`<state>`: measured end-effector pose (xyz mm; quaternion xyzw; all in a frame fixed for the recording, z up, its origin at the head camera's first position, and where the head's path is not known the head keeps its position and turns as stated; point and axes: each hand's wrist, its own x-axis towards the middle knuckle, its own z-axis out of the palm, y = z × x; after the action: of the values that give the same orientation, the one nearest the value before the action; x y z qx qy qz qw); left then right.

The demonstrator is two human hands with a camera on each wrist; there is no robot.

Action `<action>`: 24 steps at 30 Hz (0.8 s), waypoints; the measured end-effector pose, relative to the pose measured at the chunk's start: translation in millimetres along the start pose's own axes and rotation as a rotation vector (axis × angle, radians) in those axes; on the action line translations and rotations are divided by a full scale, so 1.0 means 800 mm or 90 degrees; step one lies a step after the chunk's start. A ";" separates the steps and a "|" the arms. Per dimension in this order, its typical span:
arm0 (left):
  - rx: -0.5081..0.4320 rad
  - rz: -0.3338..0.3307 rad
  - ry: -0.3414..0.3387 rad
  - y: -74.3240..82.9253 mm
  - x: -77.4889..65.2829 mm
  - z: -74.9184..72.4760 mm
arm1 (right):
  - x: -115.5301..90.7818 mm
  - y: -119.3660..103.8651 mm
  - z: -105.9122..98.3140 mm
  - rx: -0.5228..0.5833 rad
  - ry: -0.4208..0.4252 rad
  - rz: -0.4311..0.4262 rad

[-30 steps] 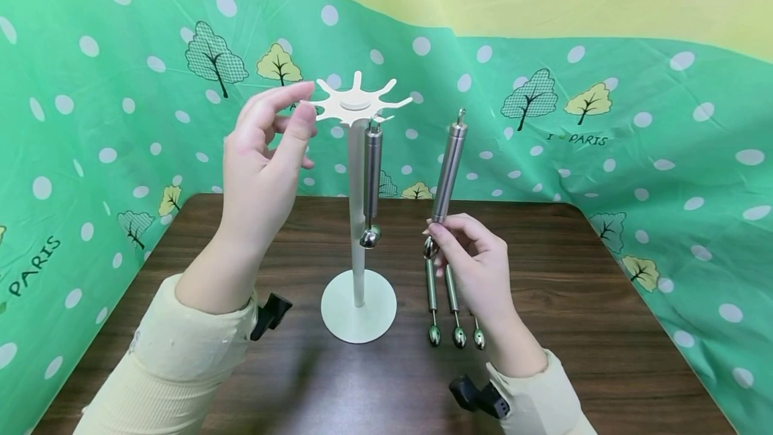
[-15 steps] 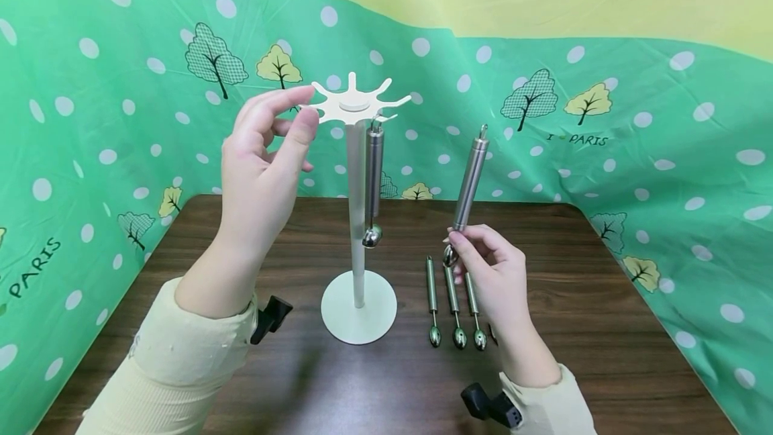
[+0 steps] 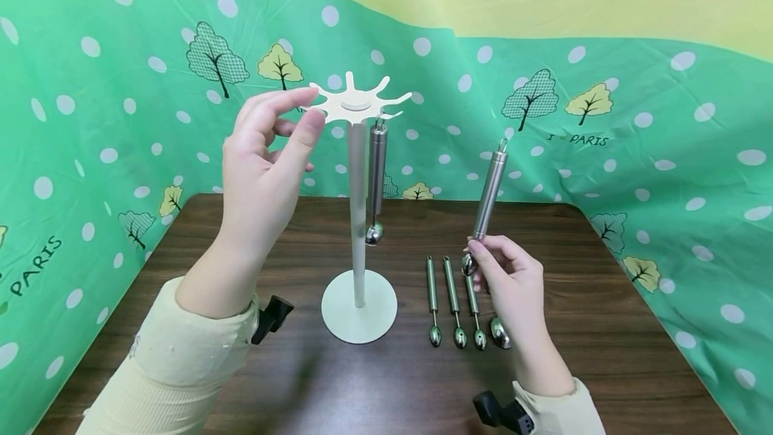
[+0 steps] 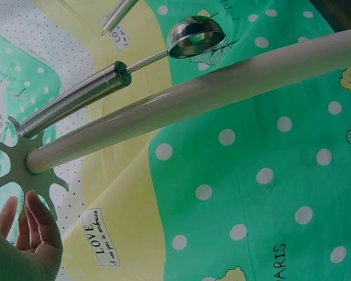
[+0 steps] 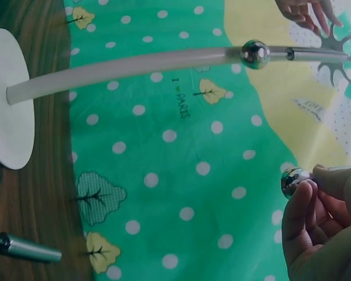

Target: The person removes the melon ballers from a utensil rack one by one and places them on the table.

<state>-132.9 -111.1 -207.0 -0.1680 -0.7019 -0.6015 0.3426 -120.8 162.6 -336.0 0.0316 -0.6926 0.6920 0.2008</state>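
My left hand (image 3: 260, 153) is raised at the left of a white rack (image 3: 358, 220). Its thumb and index fingertips sit at the prongs (image 4: 14, 161) of the rack's star-shaped top, with a gap between them. Hanging from a prong on the rack's right side is a metal melon baller (image 3: 377, 166), its round scoop (image 4: 196, 38) downward. My right hand (image 3: 516, 287) pinches another melon baller (image 3: 490, 190) near its scoop (image 5: 293, 181). That one is held handle up, leaning right, over the table to the right of the rack.
Several similar metal scoops (image 3: 431, 291) lie in a row on the dark wooden table (image 3: 290, 354), below the right hand. The rightmost scoop (image 3: 499, 333) is partly hidden by that hand. The rack's round base (image 3: 347, 324) stands left of them. A green and yellow patterned cloth (image 3: 453, 72) hangs behind.
The right hand has moved right and slightly down with its melon baller, uncovering more of the row. The rack's top has turned a little, shifting the hanging melon baller right. The left hand stays nearly still.
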 end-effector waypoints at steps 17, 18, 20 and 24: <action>-0.014 -0.004 -0.002 -0.002 0.001 0.000 | -0.002 0.031 -0.039 -0.046 0.084 0.054; -0.013 -0.005 -0.002 -0.002 0.001 0.000 | -0.002 0.032 -0.041 -0.047 0.087 0.059; -0.011 -0.004 -0.001 -0.002 0.001 0.000 | -0.002 0.035 -0.046 -0.050 0.091 0.065; -0.008 0.000 0.001 -0.002 0.000 0.000 | -0.001 0.040 -0.055 -0.069 0.096 0.072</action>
<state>-134.3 -111.9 -208.0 -0.1693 -0.6979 -0.6060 0.3421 -120.3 206.5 -368.5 -0.0708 -0.7127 0.6642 0.2141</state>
